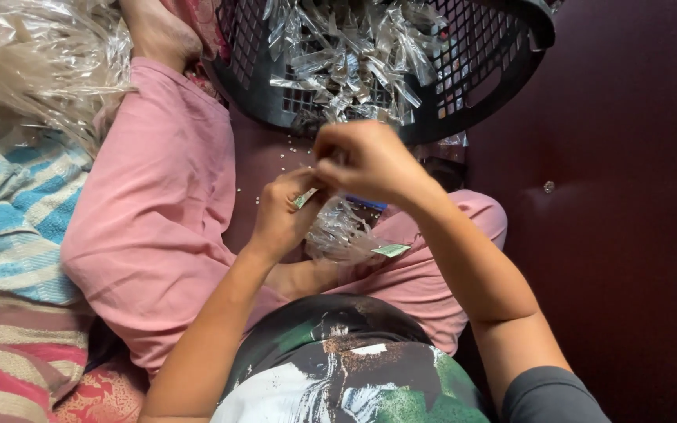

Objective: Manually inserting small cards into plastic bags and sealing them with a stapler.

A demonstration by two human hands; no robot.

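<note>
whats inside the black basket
The black basket holds a heap of small clear plastic packets. What lies beneath the heap is covered, and the frame cuts off the basket's top.

dark maroon floor [628, 196] (dimly lit), striped blue cloth [17, 211] at left.

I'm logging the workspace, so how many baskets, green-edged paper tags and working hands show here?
Black mesh basket: 1
Green-edged paper tags: 2, one between the fingers, one on the lap
Hands: 2, left hand, right hand
Total: 5
</note>
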